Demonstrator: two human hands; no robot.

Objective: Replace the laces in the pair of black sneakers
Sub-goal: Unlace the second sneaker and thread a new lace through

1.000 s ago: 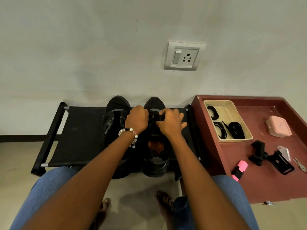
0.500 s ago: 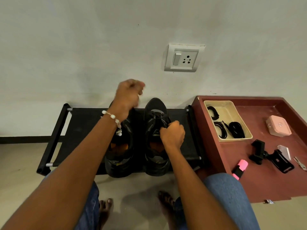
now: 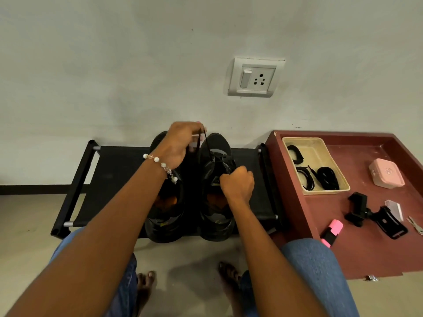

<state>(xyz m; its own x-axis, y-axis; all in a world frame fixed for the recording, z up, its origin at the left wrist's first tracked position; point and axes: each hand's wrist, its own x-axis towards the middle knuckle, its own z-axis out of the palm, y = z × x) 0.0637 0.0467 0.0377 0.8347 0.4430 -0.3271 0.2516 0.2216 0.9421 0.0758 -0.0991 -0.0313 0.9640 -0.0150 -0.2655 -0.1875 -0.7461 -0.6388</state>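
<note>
Black shoe rack (image 3: 119, 179) stands against the wall; on it the pair of black sneakers, toes to the wall, heels toward me: left sneaker (image 3: 166, 213) and right sneaker (image 3: 217, 202), side by side and touching or nearly so. To my right, a red-brown table (image 3: 366, 255) carries a beige tray (image 3: 318, 147) with coiled black laces (image 3: 327, 179), presumably the replacements. My right hand (image 3: 238, 184) sits over the tongue and eyelet area of the right sneaker, fingers curled; I judge it grips the upper or a lace strand there, though what exactly lies inside the fist is hidden. My left hand (image 3: 180, 143) is raised above and beyond the toes, fingers pinching the old lace (image 3: 207, 145), which runs taut and straight down and to the right into the upper eyelets of the right sneaker. Key relation: the lace's long axis points from the eyelets up toward the wall, to my left hand, so a further pull along that line should draw it free while the right hand, the nearer one to the shoe, braces it. Step judged: unlacing the first shoe; task early.
</note>
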